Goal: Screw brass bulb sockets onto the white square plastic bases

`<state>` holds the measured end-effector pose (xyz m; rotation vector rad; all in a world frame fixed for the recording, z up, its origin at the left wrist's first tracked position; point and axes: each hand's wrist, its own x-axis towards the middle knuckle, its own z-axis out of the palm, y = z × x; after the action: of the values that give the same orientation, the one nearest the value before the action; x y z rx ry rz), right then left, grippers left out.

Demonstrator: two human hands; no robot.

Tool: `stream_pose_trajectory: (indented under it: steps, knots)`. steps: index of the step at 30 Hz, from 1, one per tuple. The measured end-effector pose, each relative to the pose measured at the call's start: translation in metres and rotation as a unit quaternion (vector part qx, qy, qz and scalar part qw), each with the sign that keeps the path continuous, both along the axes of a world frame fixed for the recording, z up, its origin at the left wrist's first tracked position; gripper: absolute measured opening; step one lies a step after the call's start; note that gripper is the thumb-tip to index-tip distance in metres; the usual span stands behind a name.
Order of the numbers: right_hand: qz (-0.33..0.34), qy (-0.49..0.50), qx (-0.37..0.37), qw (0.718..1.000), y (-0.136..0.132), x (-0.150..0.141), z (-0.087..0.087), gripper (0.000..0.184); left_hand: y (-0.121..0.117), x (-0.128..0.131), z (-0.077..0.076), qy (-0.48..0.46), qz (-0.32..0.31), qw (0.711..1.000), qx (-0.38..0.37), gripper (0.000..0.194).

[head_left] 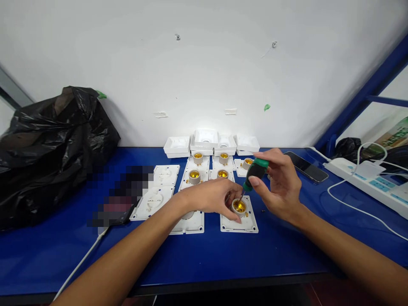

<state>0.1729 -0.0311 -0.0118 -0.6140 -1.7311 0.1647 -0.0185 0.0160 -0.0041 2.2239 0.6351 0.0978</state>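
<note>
My right hand (pixel 283 187) is closed on the green and black handle of a screwdriver (pixel 256 171), tilted with its shaft down inside a lamp socket (pixel 239 207). The socket has a brass-coloured threaded inside and a pale rim, and it sits on a square white base plate (pixel 239 226) on the blue table. Fingers and thumb of my left hand (pixel 216 196) grip the socket's left side; some of those fingers are hidden behind it. The screwdriver's tip cannot be made out clearly inside the socket. A small dark piece (pixel 263 211) lies right of the plate.
More white plates with sockets (pixel 194 176) stand behind and left, plus plates without sockets (pixel 156 197). White square covers (pixel 205 139) are stacked against the wall. A black plastic bag (pixel 60 148) is at left; a phone (pixel 307 166), power strip (pixel 369 180) and white cables lie right.
</note>
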Motion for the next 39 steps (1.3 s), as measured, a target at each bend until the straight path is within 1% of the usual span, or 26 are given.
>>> stream_pose_trajectory:
  steps: [2,4,7,9,14,18,22,27,29,33,37,39]
  knots:
    - [0.014,-0.017,-0.016,1.000,-0.0008,0.0002,0.0000,0.048,0.0002,0.0000,0.0002,0.004,0.000,1.000,-0.008,0.049]
    - [0.007,-0.020,-0.026,0.999,-0.0013,-0.0004,-0.0009,0.050,0.0001,0.0001,0.0005,0.008,0.001,1.000,-0.008,0.049]
    - [-0.023,0.003,-0.008,1.000,-0.0007,-0.0013,-0.0032,0.058,-0.0001,-0.0001,0.0011,0.008,-0.002,1.000,-0.002,0.048]
    - [-0.029,0.009,-0.002,1.000,0.0001,-0.0011,-0.0048,0.061,-0.0004,-0.0003,0.0014,0.007,-0.001,1.000,0.002,0.049]
    - [0.000,-0.015,-0.017,1.000,0.0008,0.0004,-0.0063,0.057,-0.0007,-0.0006,0.0011,0.011,0.006,1.000,0.003,0.049]
    - [-0.017,-0.007,-0.018,1.000,0.0003,-0.0006,-0.0058,0.054,-0.0005,-0.0007,0.0010,0.011,0.000,1.000,0.004,0.049]
    - [-0.033,0.009,-0.009,0.999,0.0000,-0.0015,-0.0057,0.057,-0.0002,-0.0009,0.0011,0.012,0.001,1.000,0.009,0.049]
    - [0.009,-0.019,-0.029,0.999,-0.0013,-0.0003,-0.0036,0.050,0.0000,-0.0006,-0.0003,0.013,0.006,1.000,0.006,0.049]
    - [0.010,-0.010,-0.030,0.999,-0.0014,-0.0004,-0.0020,0.050,-0.0002,-0.0006,-0.0006,0.014,0.007,1.000,0.007,0.049]
    - [0.007,0.020,-0.012,1.000,-0.0007,-0.0011,-0.0006,0.054,-0.0010,-0.0007,-0.0003,0.006,0.008,1.000,0.017,0.048]
    - [0.009,-0.006,-0.024,1.000,-0.0007,-0.0016,-0.0023,0.058,-0.0010,-0.0006,0.0003,0.009,0.009,1.000,0.016,0.049]
    - [0.007,-0.002,-0.015,1.000,-0.0008,-0.0014,-0.0030,0.060,-0.0007,-0.0006,0.0008,0.008,0.007,1.000,0.016,0.049]
